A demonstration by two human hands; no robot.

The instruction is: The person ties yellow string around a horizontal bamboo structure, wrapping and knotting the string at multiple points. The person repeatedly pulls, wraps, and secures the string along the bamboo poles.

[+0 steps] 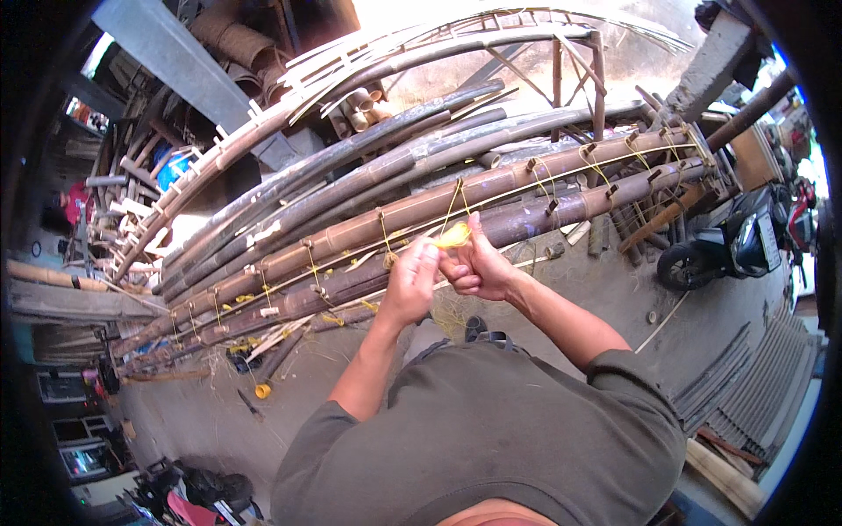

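Observation:
Both of my hands meet over a long frame of two brown bamboo poles. My left hand [414, 279] is closed, its fingertips pinching a small bundle of yellow twine [454, 235]. The same twine is gripped by my right hand [484, 265], with the thumb raised and the other fingers curled in. Below the hands runs the nearer bamboo pole [544, 213]; the farther bamboo pole [495, 182] lies just beyond them. Short pegs [531, 165] stick out along both poles. Yellow twine loops between the pegs, and one strand slants up to a peg beyond my hands.
More dark bamboo poles [377, 167] are stacked behind the frame, with a curved bamboo ladder [421, 54] farther back. A motorcycle [745, 237] stands at the right, near slatted panels [759, 394]. On the floor lie a knife [250, 403] and a yellow ring [262, 390].

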